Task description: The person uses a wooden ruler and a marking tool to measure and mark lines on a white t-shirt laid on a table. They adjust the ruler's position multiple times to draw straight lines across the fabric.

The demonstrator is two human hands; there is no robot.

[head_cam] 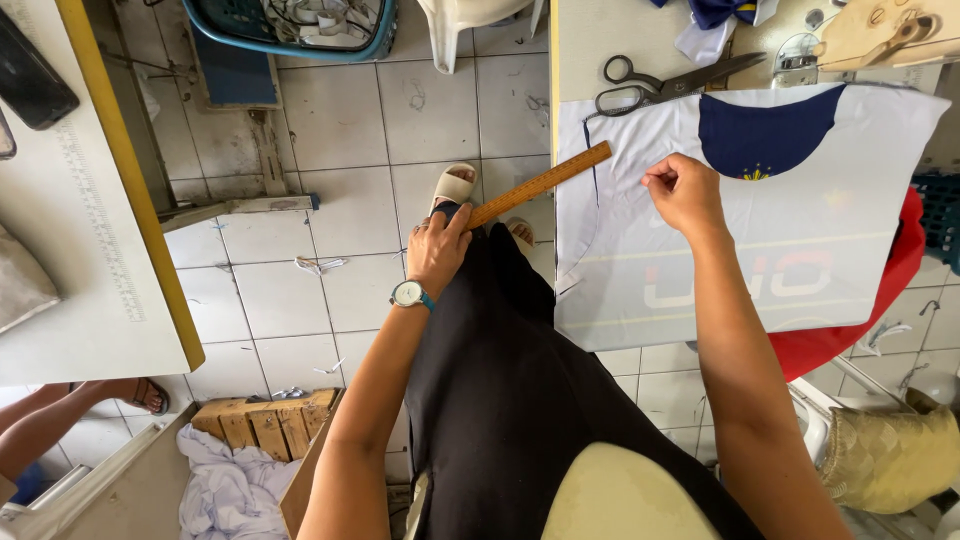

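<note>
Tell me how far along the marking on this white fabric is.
Done: the white fabric lies flat on the table, a dark line along its left edge. In hand: the left hand holds the wooden ruler; the right hand pinches the cloth. Left: scissors lie unused.

One wooden ruler (540, 184), one pair of scissors (665, 84), one white fabric panel (820, 230).

We see a bright scene under soft, even daylight, with no harsh glare. Shadows are faint: a pale one lies under the wooden ruler (540, 185) on the white fabric (800, 250), another beneath the tabletop (60, 250) at left. The wide lens bends straight edges near the corners. Focus is sharp throughout, with slight softness at the bottom edge.
</note>
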